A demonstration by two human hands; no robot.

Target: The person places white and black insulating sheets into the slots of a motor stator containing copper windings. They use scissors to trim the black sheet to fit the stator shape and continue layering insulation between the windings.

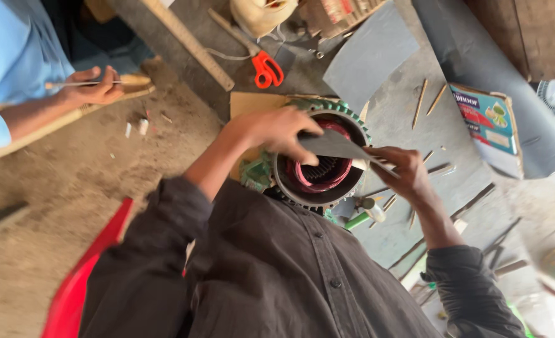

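Dusty grey workshop floor (102, 181) underneath, littered with thin wooden sticks. Left hand (277, 133) pressed over one round green-finned motor stator with reddish copper windings (320, 164), apparently steadying it. Right hand (402, 170) pinching one grey insulating paper strip (332, 145) just above the bore. Beyond left hand: orange-handled scissors (267, 69).

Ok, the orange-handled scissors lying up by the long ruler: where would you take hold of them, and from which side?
Probably by the orange handle loops, coming from above. The scissors lie flat on the grey floor, the loops bulky and nearest the person, the thin blades pointing away toward the ruler. Both hands, left and right, are busy with a grey sheet at the motor stator.
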